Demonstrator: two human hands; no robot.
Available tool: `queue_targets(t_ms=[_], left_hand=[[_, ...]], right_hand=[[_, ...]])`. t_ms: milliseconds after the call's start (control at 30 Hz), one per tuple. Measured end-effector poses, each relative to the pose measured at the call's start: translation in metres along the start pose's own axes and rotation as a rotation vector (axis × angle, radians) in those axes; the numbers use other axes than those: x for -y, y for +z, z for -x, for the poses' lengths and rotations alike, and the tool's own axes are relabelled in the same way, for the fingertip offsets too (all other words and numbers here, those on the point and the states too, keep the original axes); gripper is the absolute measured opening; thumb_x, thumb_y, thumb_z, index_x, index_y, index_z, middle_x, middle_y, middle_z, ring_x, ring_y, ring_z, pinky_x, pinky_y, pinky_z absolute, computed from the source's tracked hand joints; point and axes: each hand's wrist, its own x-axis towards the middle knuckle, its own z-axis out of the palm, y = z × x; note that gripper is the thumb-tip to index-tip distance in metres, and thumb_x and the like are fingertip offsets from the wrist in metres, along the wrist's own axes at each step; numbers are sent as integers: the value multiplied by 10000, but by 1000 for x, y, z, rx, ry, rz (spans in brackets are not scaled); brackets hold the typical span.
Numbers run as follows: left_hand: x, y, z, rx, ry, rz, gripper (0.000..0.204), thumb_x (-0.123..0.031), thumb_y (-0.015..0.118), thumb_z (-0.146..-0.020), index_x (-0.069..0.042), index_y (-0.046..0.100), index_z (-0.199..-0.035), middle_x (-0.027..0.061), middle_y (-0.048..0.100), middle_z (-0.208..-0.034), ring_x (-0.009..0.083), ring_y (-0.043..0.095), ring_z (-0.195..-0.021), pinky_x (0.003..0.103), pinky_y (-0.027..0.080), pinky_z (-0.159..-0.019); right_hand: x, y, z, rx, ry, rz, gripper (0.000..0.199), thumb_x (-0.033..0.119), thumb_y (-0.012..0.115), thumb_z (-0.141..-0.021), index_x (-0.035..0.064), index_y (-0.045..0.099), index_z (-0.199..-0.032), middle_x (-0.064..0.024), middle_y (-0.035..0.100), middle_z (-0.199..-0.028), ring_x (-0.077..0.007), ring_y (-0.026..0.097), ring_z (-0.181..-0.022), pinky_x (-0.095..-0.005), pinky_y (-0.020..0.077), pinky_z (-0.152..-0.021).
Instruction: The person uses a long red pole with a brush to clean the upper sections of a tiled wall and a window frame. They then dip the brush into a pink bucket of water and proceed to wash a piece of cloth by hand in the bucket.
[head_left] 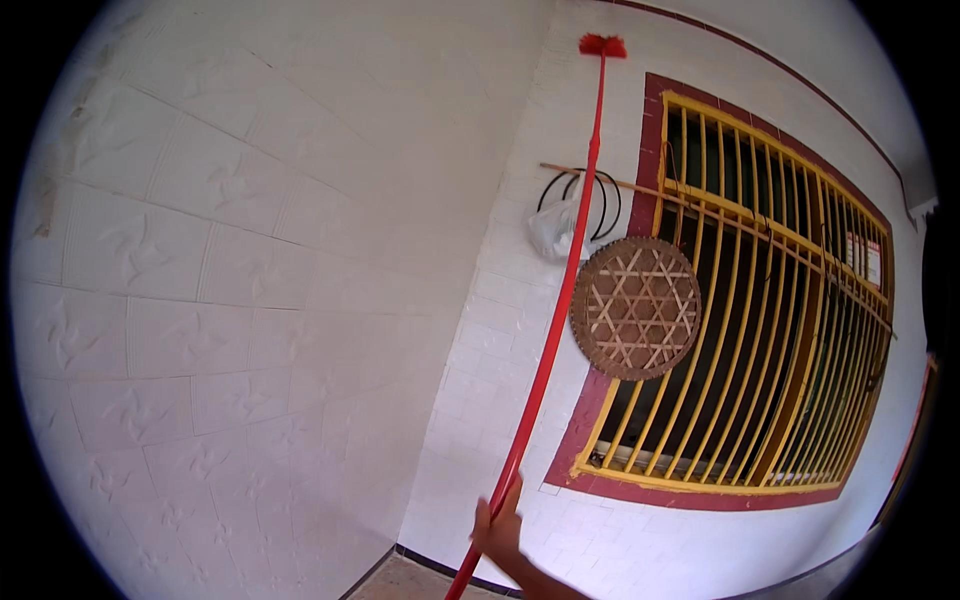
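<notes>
1. Pole (560, 290): long, thin, red, smooth; my right hand (500, 530) is wrapped round its lower part; left hand out of view
2. Brush head (602, 45): red, fluffy, raised to the top of the white tiled wall (480, 330), near the corner; reach made, I judge, with the sweeping along the wall mostly left
3. Woven tray (635, 308): round, brown, open lattice, hanging on the yellow barred window (790, 330)

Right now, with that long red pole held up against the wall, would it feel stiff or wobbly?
Probably wobbly: the red pole is long and thin, gripped only near its bottom by one hand. The small red brush head looks light, so likely manageable, though awkward to steer.
</notes>
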Motion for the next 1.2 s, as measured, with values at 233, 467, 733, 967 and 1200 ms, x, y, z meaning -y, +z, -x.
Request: queue_targets(t_ms=[233,467,733,967,1200], left_hand=[[-106,-60,-433,622,-744,1018,565,-676,364,-853,-131,399,-705,12,359,-448,135,358,-340,300,300,-315],[-77,-99,-460,573,-850,1085,579,-690,372,-841,-138,388,-668,2,342,-471,127,353,-355,296,307,-340],[-28,-101,-326,417,-995,927,567,-644,351,-879,-119,409,-672,14,391,-468,131,363,-341,292,305,-336],[-113,-133,-572,550,-820,968,582,-703,346,-841,-131,350,-735,-3,332,-530,135,312,-428,292,339,-433],[-15,-92,-476,508,-833,986,613,-710,343,-833,-128,366,-640,32,324,-405,162,320,-290,322,277,-301]], right_hand=[[125,-92,-345,-393,-384,373,690,229,490,-850,48,103,-1392,-296,610,-818,-439,614,-727,-510,486,-658],[166,-52,-364,-301,-229,375,747,201,458,-841,23,9,-1411,-304,602,-892,-430,607,-847,-499,475,-733],[91,49,-257,-142,-351,115,769,188,476,-859,32,-25,-1421,-263,618,-788,-426,607,-725,-487,478,-679],[241,-73,-475,-365,-357,346,741,172,474,-791,-55,91,-1384,-297,595,-1020,-423,591,-947,-472,467,-820],[141,14,-413,-252,-159,357,778,215,478,-829,79,3,-1430,-270,611,-961,-408,612,-865,-485,476,-760]])
